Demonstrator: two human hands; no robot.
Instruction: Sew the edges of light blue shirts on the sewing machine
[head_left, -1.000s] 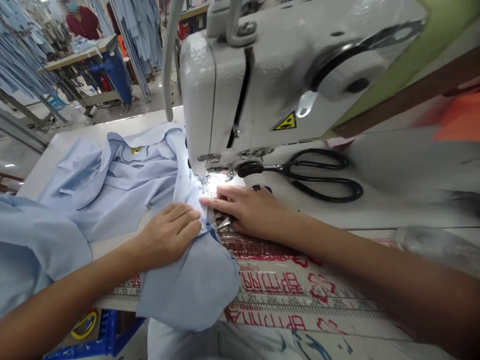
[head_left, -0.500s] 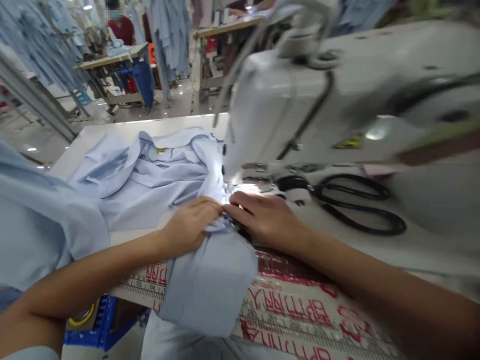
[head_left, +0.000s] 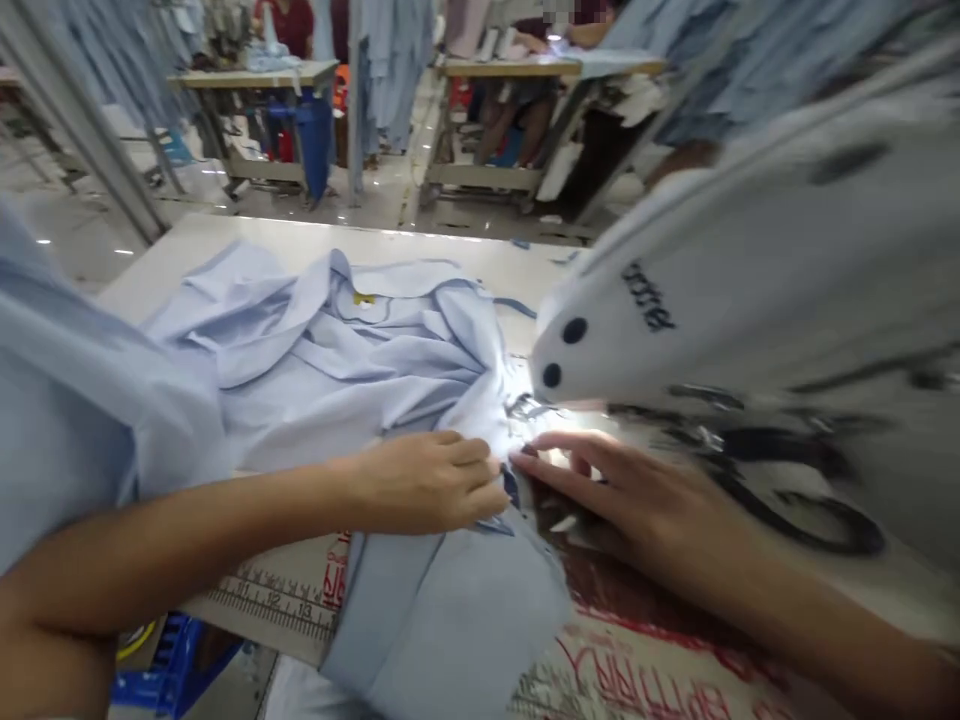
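A light blue shirt (head_left: 360,370) lies bunched over the sewing table, its collar toward the back and one part hanging over the front edge. My left hand (head_left: 431,485) is closed on the shirt, its fingers curled into the cloth just in front of the lit needle area. My right hand (head_left: 622,480) is at the right of that spot. Its thumb and forefinger come together at a small dark bit that I cannot make out. Over both hands leans the white sewing machine (head_left: 720,270), its presser foot (head_left: 523,405) partly lost in glare.
Black-handled scissors (head_left: 802,510) lie under the machine arm, blurred. A printed measuring strip (head_left: 277,600) runs along the table's front. More blue cloth (head_left: 67,400) hangs at the left, above a blue crate (head_left: 169,665). Other worktables (head_left: 517,70) with people stand behind.
My view has swung, so machine, shirt and hands sit farther right. My hands have parted slightly; the right one has drawn off the left hand's fingertips.
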